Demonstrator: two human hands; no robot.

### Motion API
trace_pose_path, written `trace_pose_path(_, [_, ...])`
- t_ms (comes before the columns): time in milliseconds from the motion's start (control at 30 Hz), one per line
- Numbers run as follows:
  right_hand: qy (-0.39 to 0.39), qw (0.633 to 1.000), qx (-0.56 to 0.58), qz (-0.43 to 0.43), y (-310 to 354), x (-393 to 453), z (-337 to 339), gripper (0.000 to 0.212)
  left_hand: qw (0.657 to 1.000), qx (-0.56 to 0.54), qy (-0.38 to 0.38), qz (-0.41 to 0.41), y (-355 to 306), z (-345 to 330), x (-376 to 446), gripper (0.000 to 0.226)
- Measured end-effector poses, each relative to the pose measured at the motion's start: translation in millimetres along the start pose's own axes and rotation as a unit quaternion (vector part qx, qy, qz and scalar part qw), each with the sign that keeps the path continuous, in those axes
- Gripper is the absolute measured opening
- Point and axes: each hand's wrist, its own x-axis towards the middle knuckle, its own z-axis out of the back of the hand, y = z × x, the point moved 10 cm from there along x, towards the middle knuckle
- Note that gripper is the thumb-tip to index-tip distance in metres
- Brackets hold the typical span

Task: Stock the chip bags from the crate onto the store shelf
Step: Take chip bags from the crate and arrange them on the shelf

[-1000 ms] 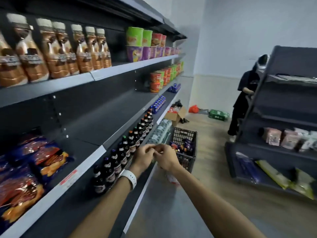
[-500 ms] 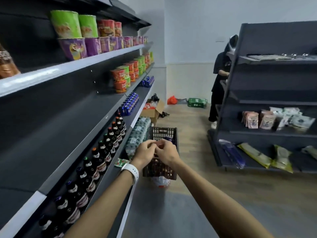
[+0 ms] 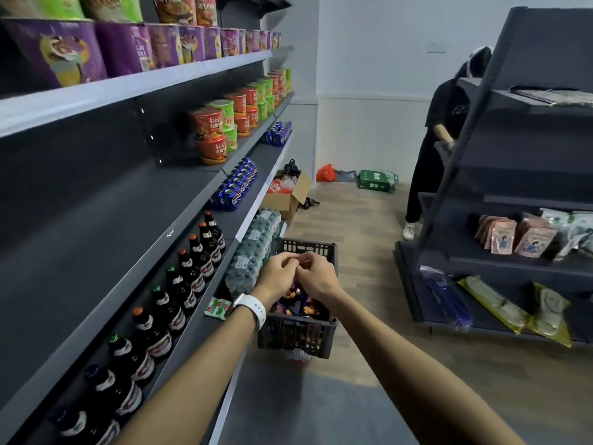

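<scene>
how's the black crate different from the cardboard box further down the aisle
The black crate is dark plastic with latticed, see-through walls; the cardboard box is brown with solid sides and open flaps. The crate sits nearer, under both hands; the box lies farther along the aisle. The crate holds purple and orange chip bags; the box shows red-orange packs. Both stand on the floor beside the shelf.
</scene>
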Motion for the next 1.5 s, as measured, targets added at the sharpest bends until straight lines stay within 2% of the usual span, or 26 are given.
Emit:
trace_pose_path(167, [-0.014,1.0,0.005,-0.009,1,78,-14,0.03,1.0,0.01,0.022,-0.007,8,11,84,0.027])
trace_pose_path(400, [-0.035,0.997,0.052,-0.036,3,192,-27,0.026,0.998,0.009,0.056,-0.007,9,27,212,0.029])
trace_pose_path(600, [-0.026,0.995,0.062,-0.072,-29,263,-34,0.028,0.996,0.004,0.086,0.02,33,4,287,0.025])
trace_pose_path(867, [0.028,0.992,0.019,-0.123,-110,333,-57,0.034,0.989,0.038,0.102,0.099,94,-58,362,0.028])
trace_pose_path(1000, [0.075,0.987,0.009,-0.142,-143,373,-67,0.035,0.984,0.039,0.089,0.151,125,-81,396,0.031])
trace_pose_path(1200, [0.135,0.98,-0.002,-0.147,-177,423,-84,0.032,0.98,0.033,0.065,0.187,155,-99,438,0.029])
trace_pose_path(1500, [0.205,0.96,-0.01,-0.19,-244,441,-155,0.036,0.959,0.017,0.083,0.27,251,-126,459,0.029])
